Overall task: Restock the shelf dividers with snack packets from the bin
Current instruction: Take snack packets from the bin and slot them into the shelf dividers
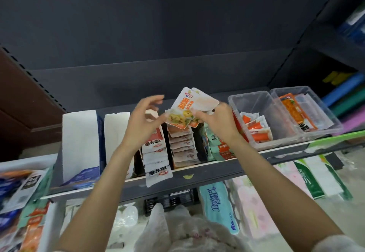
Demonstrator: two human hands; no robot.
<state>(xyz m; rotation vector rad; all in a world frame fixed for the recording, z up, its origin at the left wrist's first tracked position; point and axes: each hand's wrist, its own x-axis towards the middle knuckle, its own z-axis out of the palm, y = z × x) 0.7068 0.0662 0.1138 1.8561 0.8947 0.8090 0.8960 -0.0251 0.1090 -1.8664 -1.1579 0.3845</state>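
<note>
Both hands are raised over the dark shelf [207, 172], above its row of upright dividers. The right hand [214, 120] pinches a small fan of snack packets [189, 107] by their lower edge, thumb and fingers curled onto them; at least 2 packets show, the front one white and orange with a picture of food, another peeking out behind it. The packets stand tilted, their tops leaning up and to the right, held clear above the shelf.

The left hand [142, 121] is just beside them on the left, fingers spread and loosely bent, gripping nothing; its thumb tip comes up to the lower left corner of the front packet, and whether it truly touches is hard to tell.

Directly under the held packets sits a divider slot filled with a row of pale orange packets [182, 149], stacked front to back. Left of it, under the left wrist, a slot holds white packets with red labels [156, 159], the front one hanging over the shelf lip. Right of the middle slot, beneath the right wrist, are green and orange packets [219, 147]. Further left stand 2 white card dividers [81, 141].

At the right end of the shelf are 2 clear plastic bins: the nearer bin [235, 101] holds small orange and white packets, the farther bin [316, 97] long orange ones.
</note>
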